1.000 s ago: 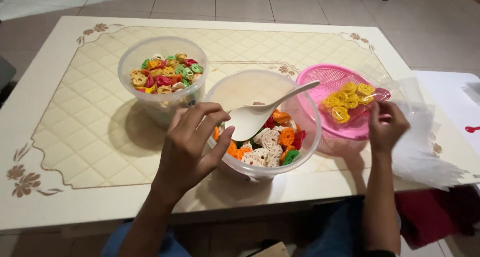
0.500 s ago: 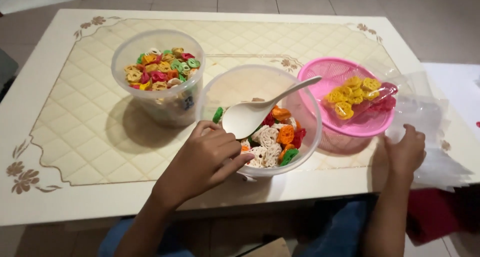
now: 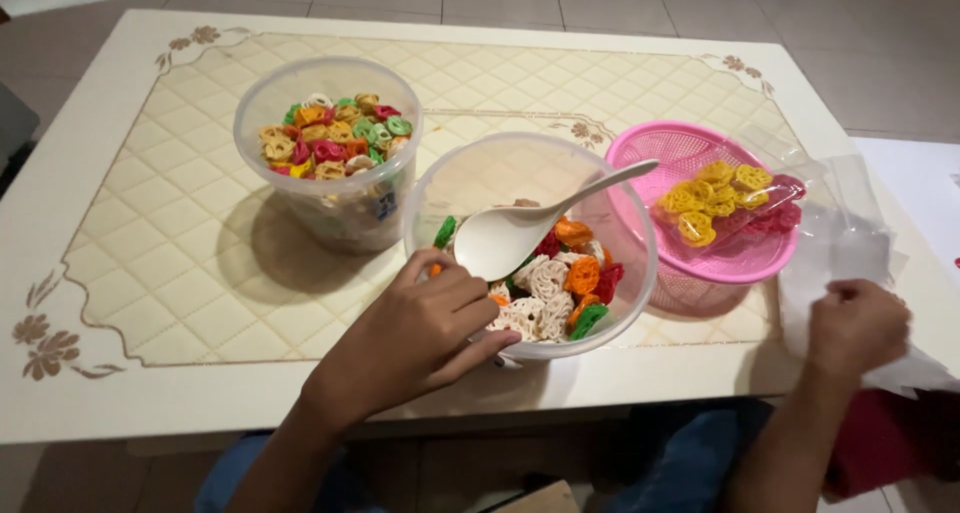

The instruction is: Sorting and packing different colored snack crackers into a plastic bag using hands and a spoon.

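Observation:
A clear plastic tub (image 3: 630, 223) sits near the table's front edge, partly filled with coloured wheel-shaped crackers (image 3: 560, 283). A white spoon (image 3: 530, 228) leans inside it, its handle over the right rim. My left hand (image 3: 420, 333) reaches into the tub at its near wall, fingers curled among the crackers. My right hand (image 3: 855, 328) grips the edge of a clear plastic bag (image 3: 830, 233) at the table's right front. The bag reaches into a pink basket (image 3: 690, 148) and contains yellow crackers (image 3: 705, 201).
A second clear tub (image 3: 330, 163), nearly full of mixed coloured crackers, stands behind and to the left. The cream table (image 3: 150, 233) has a quilted pattern and flower corners. Tiled floor lies beyond; a red cloth shows at the lower right.
My left hand has gone from the spoon down into the tub among the crackers. My right hand has moved from the basket back toward the table's front edge, pulling the bag.

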